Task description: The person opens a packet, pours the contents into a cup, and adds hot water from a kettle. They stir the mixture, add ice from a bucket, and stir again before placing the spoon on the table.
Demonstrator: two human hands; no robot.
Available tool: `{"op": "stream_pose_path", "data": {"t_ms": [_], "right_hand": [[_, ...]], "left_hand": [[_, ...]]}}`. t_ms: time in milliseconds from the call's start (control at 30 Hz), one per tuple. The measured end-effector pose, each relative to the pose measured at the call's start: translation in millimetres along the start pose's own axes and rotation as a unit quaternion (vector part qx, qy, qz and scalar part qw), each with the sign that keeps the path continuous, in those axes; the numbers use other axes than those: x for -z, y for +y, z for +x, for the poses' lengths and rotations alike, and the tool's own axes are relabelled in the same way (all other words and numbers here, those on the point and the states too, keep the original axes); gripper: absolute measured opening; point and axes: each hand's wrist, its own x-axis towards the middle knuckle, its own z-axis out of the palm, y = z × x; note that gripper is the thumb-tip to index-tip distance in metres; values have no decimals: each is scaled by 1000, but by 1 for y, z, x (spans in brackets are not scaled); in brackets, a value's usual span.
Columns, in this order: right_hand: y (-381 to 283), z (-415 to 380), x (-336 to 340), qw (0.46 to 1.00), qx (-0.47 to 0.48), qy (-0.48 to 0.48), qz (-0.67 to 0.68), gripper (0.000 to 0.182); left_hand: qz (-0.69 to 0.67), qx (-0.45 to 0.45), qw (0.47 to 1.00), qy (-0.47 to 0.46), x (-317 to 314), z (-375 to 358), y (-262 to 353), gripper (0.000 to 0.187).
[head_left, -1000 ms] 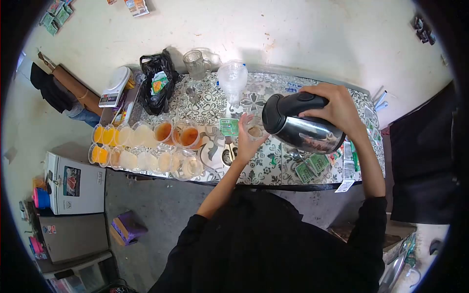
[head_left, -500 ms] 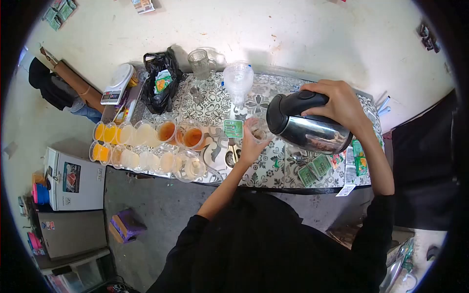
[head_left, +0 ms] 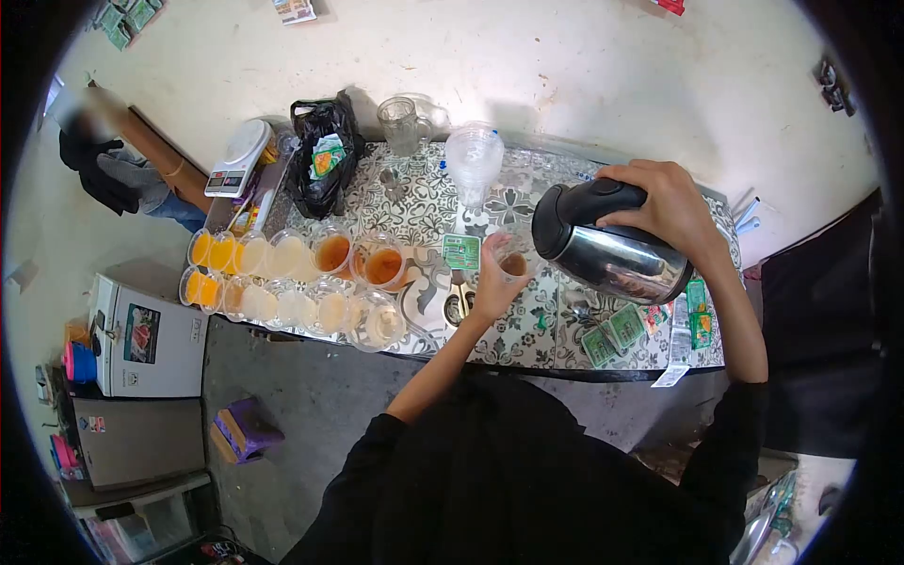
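right hand [head_left: 664, 207] grips the tilted black-and-silver metal kettle [head_left: 626, 259], about three o'clock from the clear plastic cup [head_left: 513, 264] clasped by the left hand [head_left: 493, 294]; a slow, steady pour should limit splashing.

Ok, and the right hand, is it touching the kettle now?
Touching. The head view shows the right hand gripping the kettle by its black handle, with the fingers over the top and no gap visible between skin and handle.
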Motion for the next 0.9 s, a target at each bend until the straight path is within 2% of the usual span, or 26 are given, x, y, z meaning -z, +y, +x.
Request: {"op": "stream_pose_path", "data": {"t_ms": [900], "right_hand": [[-5, 1, 7, 999, -32, -19, -22, 46]], "left_hand": [[13, -2, 1000, -10, 2, -1, 4, 89]]}}
